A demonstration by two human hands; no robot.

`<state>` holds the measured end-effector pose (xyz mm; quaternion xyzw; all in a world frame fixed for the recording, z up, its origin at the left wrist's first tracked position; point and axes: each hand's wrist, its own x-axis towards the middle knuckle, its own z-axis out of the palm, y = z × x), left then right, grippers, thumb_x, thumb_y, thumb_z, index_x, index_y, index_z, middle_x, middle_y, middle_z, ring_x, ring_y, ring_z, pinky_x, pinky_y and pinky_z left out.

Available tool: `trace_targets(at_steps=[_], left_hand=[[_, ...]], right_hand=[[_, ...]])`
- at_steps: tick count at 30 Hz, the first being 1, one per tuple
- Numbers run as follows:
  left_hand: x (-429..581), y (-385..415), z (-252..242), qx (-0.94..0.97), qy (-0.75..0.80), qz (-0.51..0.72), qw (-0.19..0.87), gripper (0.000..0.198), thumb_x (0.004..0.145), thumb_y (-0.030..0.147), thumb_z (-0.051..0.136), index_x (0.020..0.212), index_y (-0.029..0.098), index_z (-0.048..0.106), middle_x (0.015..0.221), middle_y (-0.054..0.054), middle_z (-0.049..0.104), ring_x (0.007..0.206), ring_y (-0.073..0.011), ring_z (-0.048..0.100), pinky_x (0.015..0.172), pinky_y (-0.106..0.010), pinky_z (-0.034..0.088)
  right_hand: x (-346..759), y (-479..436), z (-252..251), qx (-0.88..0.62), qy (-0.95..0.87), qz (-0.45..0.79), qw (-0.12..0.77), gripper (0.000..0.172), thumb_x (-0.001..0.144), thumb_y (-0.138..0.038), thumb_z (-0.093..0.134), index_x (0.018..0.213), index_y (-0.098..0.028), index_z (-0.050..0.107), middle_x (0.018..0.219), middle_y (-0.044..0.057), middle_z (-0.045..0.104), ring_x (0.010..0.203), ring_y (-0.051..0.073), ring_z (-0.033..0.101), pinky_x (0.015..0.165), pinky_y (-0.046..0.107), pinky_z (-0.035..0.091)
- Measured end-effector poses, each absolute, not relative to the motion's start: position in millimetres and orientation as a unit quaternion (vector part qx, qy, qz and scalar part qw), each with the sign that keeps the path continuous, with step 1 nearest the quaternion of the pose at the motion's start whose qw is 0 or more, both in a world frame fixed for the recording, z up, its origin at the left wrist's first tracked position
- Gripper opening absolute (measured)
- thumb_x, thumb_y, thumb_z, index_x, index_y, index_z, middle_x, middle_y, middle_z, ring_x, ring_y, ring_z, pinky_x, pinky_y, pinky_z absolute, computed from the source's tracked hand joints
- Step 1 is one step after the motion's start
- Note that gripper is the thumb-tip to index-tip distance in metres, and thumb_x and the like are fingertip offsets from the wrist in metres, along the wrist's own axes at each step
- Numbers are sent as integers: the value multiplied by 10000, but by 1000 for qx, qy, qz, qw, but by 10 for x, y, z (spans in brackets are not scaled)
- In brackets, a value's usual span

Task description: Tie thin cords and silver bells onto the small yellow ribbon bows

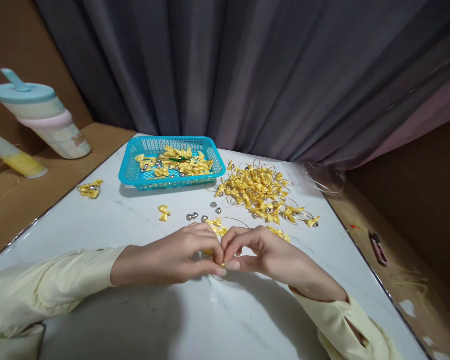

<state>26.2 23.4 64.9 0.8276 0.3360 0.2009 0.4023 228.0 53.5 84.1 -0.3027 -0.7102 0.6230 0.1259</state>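
Note:
My left hand (183,252) and my right hand (257,250) meet low in the middle of the view, fingertips pinched together. Between them is a thin yellow cord, its loop arching up behind the fingers; its ends are too small to make out. Yellow bows (216,227) lie just behind my hands, partly hidden by them. Silvery heart-shaped beads (204,218) are scattered beyond my left hand. A single yellow bow (164,213) rests farther left. Behind my right hand is a large pile of yellow bows on looped cords (258,190).
A blue basket (172,184) with bows and beads stands at the back of the white table (142,325). Bows (90,189) lie at its left. Cardboard at the left bears a tumbler (56,120) and a yellow thread spool (20,162); a pink tool (378,250) lies right.

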Motion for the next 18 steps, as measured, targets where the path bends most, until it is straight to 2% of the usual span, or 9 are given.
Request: trace_targets(at_steps=[5, 11, 18], left_hand=[[262, 237, 681, 822, 321, 199, 425, 102, 836, 232, 594, 773, 163, 634, 785, -16, 619, 830, -142, 530, 802, -255, 385], [252, 253, 744, 783, 355, 169, 482, 114, 808, 279, 625, 766, 175, 649, 771, 16, 595, 775, -107, 554, 751, -206, 392], [243, 250, 771, 775, 373, 140, 490, 142, 802, 312, 606, 785, 180, 657, 794, 8, 600, 757, -113, 562, 721, -205, 400]], right_hand=[[2282, 534, 857, -288, -726, 616, 104, 64, 766, -198, 628, 753, -141, 654, 853, 39, 632, 798, 127, 575, 796, 277, 439], [2305, 525, 903, -305, -749, 584, 61, 123, 779, -221, 609, 827, -118, 657, 846, 49, 657, 780, 129, 586, 763, 246, 443], [2308, 512, 899, -322, -755, 568, 51, 135, 798, -243, 589, 820, -130, 658, 844, 48, 663, 777, 135, 590, 752, 253, 461]])
